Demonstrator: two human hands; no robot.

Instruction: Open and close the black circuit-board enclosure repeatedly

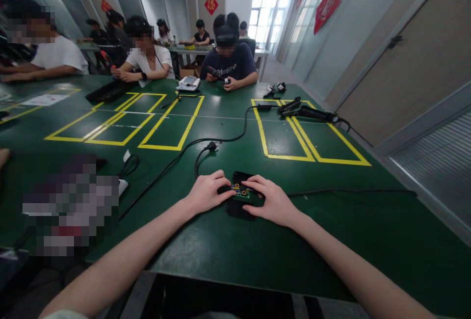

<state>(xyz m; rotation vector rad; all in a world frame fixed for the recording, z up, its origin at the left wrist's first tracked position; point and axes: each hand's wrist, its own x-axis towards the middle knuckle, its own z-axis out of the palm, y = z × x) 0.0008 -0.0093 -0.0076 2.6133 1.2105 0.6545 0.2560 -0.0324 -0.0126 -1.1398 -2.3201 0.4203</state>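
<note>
Towards the near edge of the dark-green desk (pixel 206 255), the left hand (pixel 210 191) pinches one end of a small, copper-ringed green circuit board (pixel 242 193) between flat black pieces (pixel 239 210); the right hand (pixel 273 202) curves loosely around the other end (whether gripping, I cannot tell).

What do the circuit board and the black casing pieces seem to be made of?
The circuit board is probably coated fibreglass, going by its flat green surface and coppery rings. The black casing pieces are likely plastic: uniformly dark, apparently matte.
</note>
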